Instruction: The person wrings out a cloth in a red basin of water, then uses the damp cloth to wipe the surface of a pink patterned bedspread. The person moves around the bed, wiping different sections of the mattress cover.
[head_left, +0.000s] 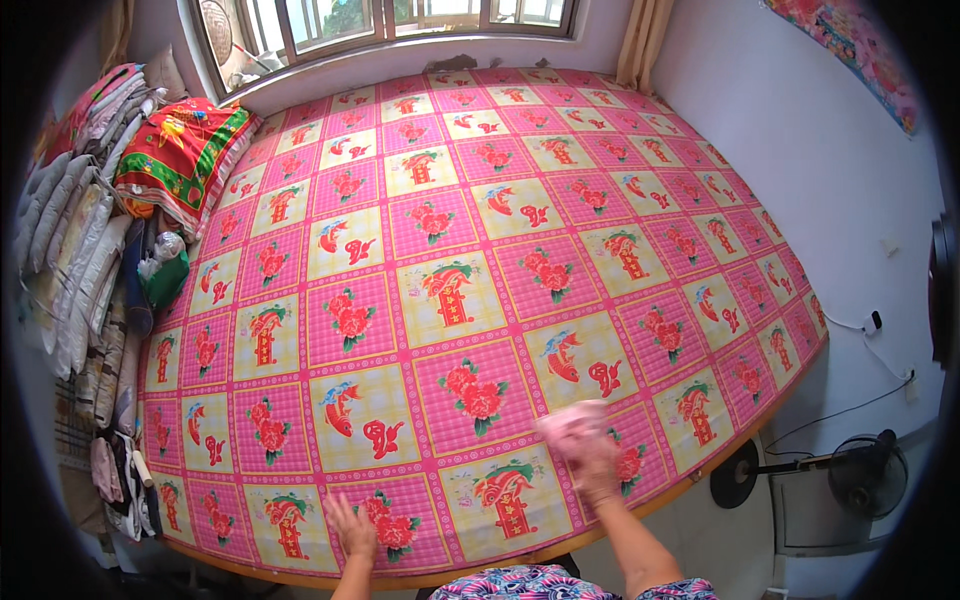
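A broad bed surface (469, 300) lies before me, covered with a pink and yellow checked sheet printed with red flowers, fish and characters. My right hand (596, 461) is closed on a pink cloth (574, 424) over the front right part of the cover; both are blurred. Close to the front edge, left of the middle, my left hand (352, 529) rests on the sheet with its fingers apart, holding nothing. Between the two hands the sheet lies flat.
Folded bedding (75, 247) is piled along the left side, beside a red and green pillow (184, 154) and a green bag (166, 277). A wooden edge (675, 491) borders the front. At right stand a fan (866, 472) and a wall with cords. Windows (390, 19) are behind.
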